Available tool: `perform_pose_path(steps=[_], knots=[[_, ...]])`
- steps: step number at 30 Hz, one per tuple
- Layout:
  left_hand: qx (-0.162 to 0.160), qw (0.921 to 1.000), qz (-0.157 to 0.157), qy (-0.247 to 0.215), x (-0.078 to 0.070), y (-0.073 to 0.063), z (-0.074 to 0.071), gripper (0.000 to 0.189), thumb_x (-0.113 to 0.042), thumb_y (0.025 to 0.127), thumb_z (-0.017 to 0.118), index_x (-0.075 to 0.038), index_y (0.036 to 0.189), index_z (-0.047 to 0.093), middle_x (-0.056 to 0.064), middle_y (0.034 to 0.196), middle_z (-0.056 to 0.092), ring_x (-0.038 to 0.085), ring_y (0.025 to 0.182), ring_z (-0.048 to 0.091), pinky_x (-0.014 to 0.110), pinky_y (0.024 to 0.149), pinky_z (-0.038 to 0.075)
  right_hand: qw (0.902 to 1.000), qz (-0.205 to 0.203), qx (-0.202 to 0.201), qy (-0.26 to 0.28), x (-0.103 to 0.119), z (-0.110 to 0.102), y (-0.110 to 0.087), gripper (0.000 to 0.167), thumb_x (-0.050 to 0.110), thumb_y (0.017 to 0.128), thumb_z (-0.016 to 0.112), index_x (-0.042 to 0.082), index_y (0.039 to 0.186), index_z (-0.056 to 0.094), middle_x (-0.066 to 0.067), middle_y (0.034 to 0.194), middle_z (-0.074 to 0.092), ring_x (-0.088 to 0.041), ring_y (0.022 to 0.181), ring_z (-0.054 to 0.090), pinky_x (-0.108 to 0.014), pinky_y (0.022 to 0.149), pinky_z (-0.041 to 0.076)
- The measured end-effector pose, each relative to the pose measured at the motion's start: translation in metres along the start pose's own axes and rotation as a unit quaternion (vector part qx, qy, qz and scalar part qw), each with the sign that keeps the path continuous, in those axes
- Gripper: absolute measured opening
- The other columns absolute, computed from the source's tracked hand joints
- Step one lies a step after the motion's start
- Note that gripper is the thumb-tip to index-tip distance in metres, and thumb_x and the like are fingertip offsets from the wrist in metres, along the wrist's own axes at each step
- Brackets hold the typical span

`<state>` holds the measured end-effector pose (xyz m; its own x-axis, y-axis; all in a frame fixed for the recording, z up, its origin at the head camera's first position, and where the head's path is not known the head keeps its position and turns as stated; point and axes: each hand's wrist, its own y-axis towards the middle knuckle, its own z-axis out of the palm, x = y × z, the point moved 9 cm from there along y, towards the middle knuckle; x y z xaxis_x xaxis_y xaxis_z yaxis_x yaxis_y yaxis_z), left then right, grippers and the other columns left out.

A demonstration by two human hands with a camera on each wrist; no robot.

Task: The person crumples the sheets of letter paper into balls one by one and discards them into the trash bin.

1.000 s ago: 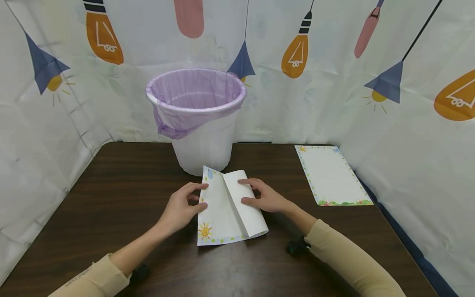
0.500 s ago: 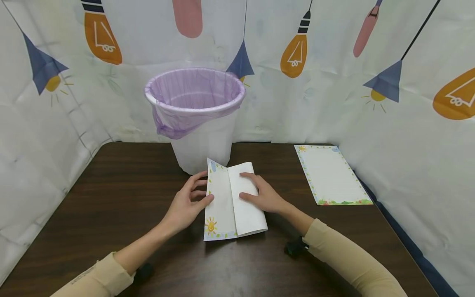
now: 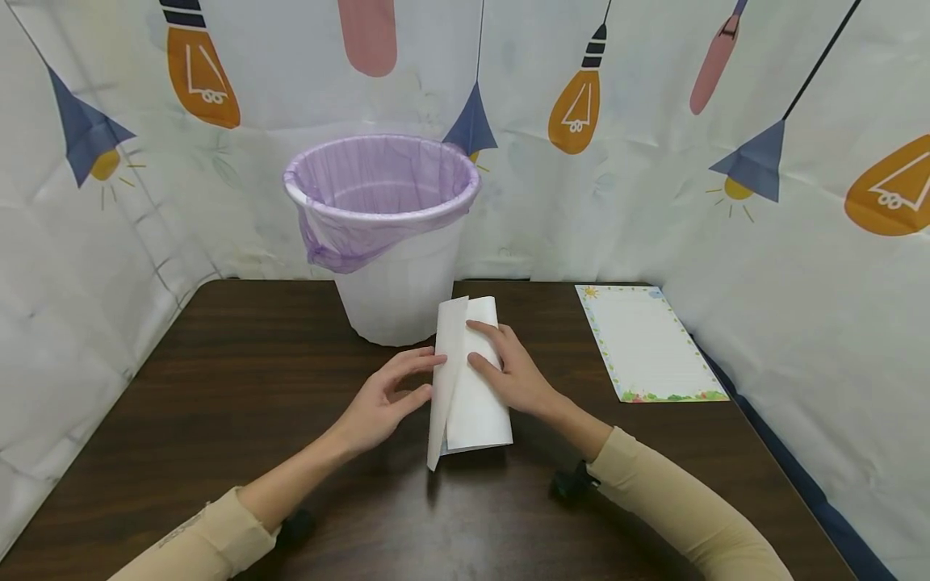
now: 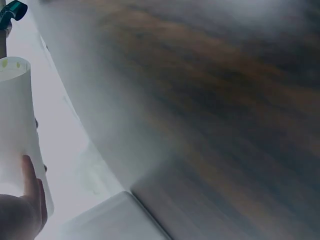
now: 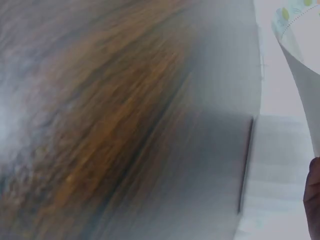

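White folded paper [image 3: 479, 407], patterned side mostly hidden in head view.

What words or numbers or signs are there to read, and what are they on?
None can be read.
Left sleeve: faint marks, maybe writing, too small to read.
Folded paper: no readable words.
Flat sheet: picture border, no readable words.
Curtain: only lamp pictures.

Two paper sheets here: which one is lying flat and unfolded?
The patterned sheet at the table's right, beyond the right hand, its printed border visible all round. The other, the folded sheet, has its sides turned inward.
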<state>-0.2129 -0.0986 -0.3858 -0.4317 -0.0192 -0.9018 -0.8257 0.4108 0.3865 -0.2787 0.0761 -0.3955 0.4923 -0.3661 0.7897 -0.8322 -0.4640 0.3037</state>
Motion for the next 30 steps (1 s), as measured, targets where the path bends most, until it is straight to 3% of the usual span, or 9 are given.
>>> perform_pose_path(steps=[7, 13, 16, 20, 23, 28, 30], knots=[[-0.010, 0.9997, -0.019, -0.015, 0.004, 0.006, 0.004, 0.055, 0.001, 0.095, 0.072, -0.008, 0.147, 0.055, 0.011, 0.154, 0.041, 0.038, 0.134, 0.047, 0.037, 0.092, 0.056, 0.9984, -0.039, -0.010, 0.040, 0.014, 0.000, 0.003, 0.044, 0.006, 0.107, 0.049, 0.002, 0.151, 0.046, -0.020, 0.144, 0.044, -0.029, 0.105, 0.057, -0.039, 0.079, 0.055], [-0.029, 0.9978, -0.053, -0.029, 0.009, 0.010, 0.005, 0.063, -0.001, 0.091, 0.078, -0.015, 0.147, 0.051, 0.008, 0.151, 0.039, 0.040, 0.133, 0.048, 0.038, 0.088, 0.058, 0.9938, -0.089, -0.011, 0.066, 0.028, -0.003, 0.002, 0.037, -0.003, 0.108, 0.038, -0.003, 0.142, 0.052, -0.019, 0.139, 0.049, -0.028, 0.102, 0.055, -0.035, 0.077, 0.053], [-0.048, 0.9967, -0.061, -0.026, 0.010, 0.012, 0.002, 0.065, -0.001, 0.089, 0.080, -0.015, 0.146, 0.052, 0.009, 0.148, 0.040, 0.039, 0.127, 0.054, 0.038, 0.087, 0.059, 0.9908, -0.105, 0.009, 0.086, 0.031, -0.002, 0.001, 0.042, -0.002, 0.109, 0.030, -0.001, 0.146, 0.049, -0.015, 0.147, 0.046, -0.026, 0.114, 0.052, -0.035, 0.088, 0.050], [-0.063, 0.9953, -0.065, -0.034, 0.012, 0.013, -0.001, 0.067, 0.001, 0.088, 0.080, -0.011, 0.146, 0.051, 0.013, 0.145, 0.041, 0.039, 0.123, 0.057, 0.037, 0.087, 0.059, 0.9836, -0.107, 0.059, 0.133, 0.033, 0.004, -0.001, 0.049, 0.006, 0.110, 0.026, 0.004, 0.160, 0.031, -0.011, 0.160, 0.037, -0.026, 0.123, 0.051, -0.037, 0.091, 0.052], [-0.066, 0.9945, -0.070, -0.043, 0.013, 0.014, -0.003, 0.064, 0.002, 0.088, 0.080, -0.007, 0.145, 0.052, 0.016, 0.145, 0.041, 0.041, 0.124, 0.056, 0.036, 0.087, 0.058, 0.9799, -0.104, 0.084, 0.148, 0.032, 0.008, -0.004, 0.049, 0.013, 0.112, 0.028, 0.003, 0.160, 0.029, -0.015, 0.155, 0.042, -0.027, 0.116, 0.054, -0.039, 0.085, 0.055], [-0.071, 0.9932, -0.086, -0.034, 0.016, 0.014, -0.007, 0.057, -0.004, 0.091, 0.078, -0.007, 0.142, 0.054, 0.015, 0.149, 0.042, 0.039, 0.124, 0.057, 0.035, 0.088, 0.057, 0.9770, -0.109, 0.097, 0.156, 0.030, 0.011, -0.004, 0.049, 0.017, 0.110, 0.044, 0.005, 0.157, 0.034, -0.015, 0.143, 0.052, -0.027, 0.112, 0.058, -0.042, 0.086, 0.056], [-0.074, 0.9921, -0.093, -0.040, 0.018, 0.014, -0.008, 0.054, -0.006, 0.092, 0.077, -0.007, 0.142, 0.055, 0.013, 0.149, 0.043, 0.038, 0.122, 0.058, 0.035, 0.088, 0.057, 0.9723, -0.110, 0.105, 0.178, 0.030, 0.014, -0.003, 0.055, 0.015, 0.109, 0.049, 0.007, 0.160, 0.030, -0.014, 0.147, 0.048, -0.028, 0.113, 0.060, -0.044, 0.087, 0.057]])
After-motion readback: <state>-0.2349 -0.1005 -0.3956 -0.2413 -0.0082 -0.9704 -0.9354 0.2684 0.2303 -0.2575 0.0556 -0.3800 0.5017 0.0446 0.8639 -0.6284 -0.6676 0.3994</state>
